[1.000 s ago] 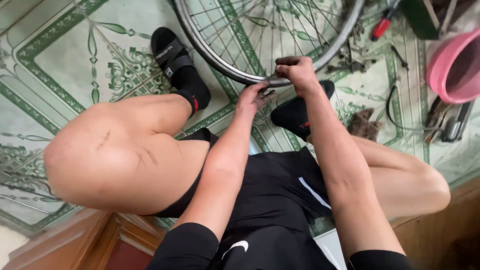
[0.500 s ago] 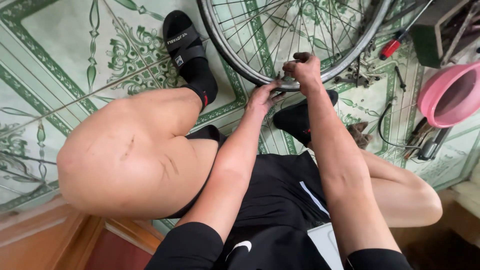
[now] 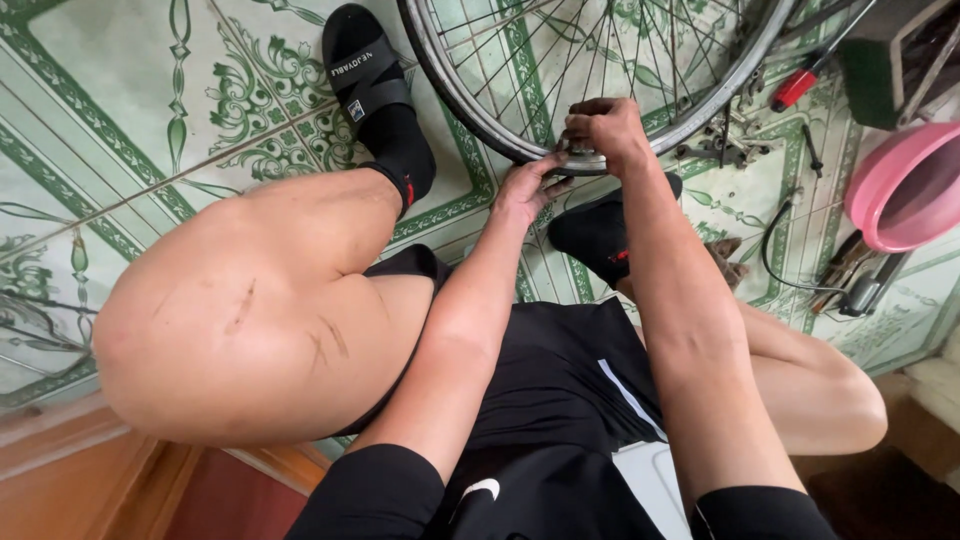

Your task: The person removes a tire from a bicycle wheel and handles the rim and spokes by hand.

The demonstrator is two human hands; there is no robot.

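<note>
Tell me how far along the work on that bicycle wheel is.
Done: the bicycle wheel lies on the tiled floor with its metal rim bare; no tyre shows.
In hand: the right hand grips the rim's near edge and the left hand presses beneath it.
Left: the red-handled tool and pink basin lie untouched.

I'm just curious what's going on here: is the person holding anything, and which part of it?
Yes, a bicycle wheel. Both hands grip its metal rim at the near edge: the right hand closed over the top, the left hand against it from below.
</note>
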